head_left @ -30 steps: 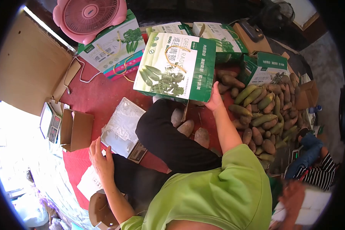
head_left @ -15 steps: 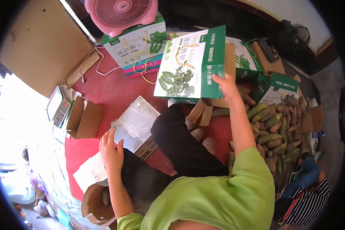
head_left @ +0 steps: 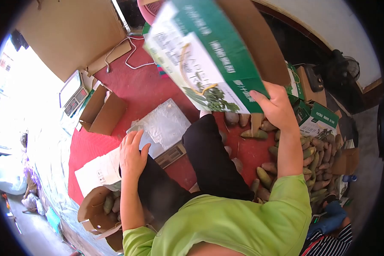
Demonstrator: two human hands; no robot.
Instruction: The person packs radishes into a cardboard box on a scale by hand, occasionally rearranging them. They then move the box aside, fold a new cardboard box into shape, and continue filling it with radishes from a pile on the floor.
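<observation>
My right hand [head_left: 277,104] grips the lower edge of a green and white radish carton [head_left: 213,55]. The carton is raised and tilted, with its brown open side facing right. My left hand [head_left: 132,154] hangs over my left knee with fingers apart and nothing in it. Near it lies a flat scale [head_left: 166,123] under a plastic-wrapped top, in front of my legs. Below the left hand is a white carton flap [head_left: 100,168], beside an open brown carton [head_left: 87,200] with several radishes [head_left: 111,204] inside.
A heap of green radishes [head_left: 322,164] lies at my right, with loose ones near my legs. Green cartons [head_left: 318,119] and a black fan [head_left: 347,68] stand behind it. An open brown box [head_left: 102,111] and a digital scale [head_left: 74,94] are at left. A person in stripes [head_left: 333,241] is at lower right.
My right hand has lifted and tilted the radish carton, uncovering radishes on the red floor covering. The view has shifted somewhat; my left hand stays open near my knee.
</observation>
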